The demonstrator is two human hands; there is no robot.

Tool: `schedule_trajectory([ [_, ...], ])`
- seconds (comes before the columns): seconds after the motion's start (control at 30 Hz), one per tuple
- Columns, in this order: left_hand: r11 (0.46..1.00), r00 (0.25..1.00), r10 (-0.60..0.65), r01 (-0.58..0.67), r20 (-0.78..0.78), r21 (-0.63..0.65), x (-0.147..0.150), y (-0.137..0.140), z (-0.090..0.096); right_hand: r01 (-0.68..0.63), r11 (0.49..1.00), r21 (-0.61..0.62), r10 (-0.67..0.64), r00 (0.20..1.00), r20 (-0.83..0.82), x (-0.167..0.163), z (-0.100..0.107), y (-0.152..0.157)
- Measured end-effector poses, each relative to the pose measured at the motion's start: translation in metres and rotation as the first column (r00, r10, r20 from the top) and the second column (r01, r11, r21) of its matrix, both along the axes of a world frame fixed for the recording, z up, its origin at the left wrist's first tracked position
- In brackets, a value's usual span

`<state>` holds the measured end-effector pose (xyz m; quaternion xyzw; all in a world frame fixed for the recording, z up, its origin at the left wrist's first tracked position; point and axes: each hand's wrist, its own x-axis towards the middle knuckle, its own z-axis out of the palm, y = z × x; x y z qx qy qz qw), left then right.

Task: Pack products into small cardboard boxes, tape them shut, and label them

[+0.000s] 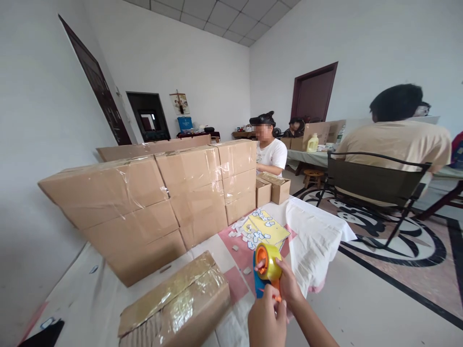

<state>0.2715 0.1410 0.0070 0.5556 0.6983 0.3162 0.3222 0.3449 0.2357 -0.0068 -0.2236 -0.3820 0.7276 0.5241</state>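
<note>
A tape dispenser [275, 285] in orange and blue carries a roll of yellowish packing tape [274, 262] above the table's near edge. My right hand [288, 282] is closed around its side, with a fingertip showing in the orange hub. Lower down, my left hand [266, 313] is pinched against the dispenser's lower end. Whether it grips the handle or a tape end is hidden behind the fingers. To the left lies a cardboard box [195, 308] with shiny tape along its top and side. Just beyond the dispenser are a yellow sheet [277, 230] and several small white pieces [249, 233].
A wall of stacked taped cartons [152, 212] lines the table's far left. Two smaller boxes [280, 189] stand at its end, near a person in a white shirt [275, 153]. Another person sits in a dark chair [376, 178] at right. White cloth [311, 231] covers the table.
</note>
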Motion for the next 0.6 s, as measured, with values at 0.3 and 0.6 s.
schedule_trajectory([
  [0.3,0.999,0.986,-0.009,0.001,0.167,0.047,-0.032,-0.005,-0.012,0.006,0.999,0.044,-0.012,0.989,0.150,-0.007,-0.012,-0.005],
  [0.6,0.996,0.919,0.016,-0.050,0.395,0.077,-0.045,-0.004,-0.029,0.083,0.987,0.138,-0.140,0.863,0.485,-0.007,-0.014,-0.005],
])
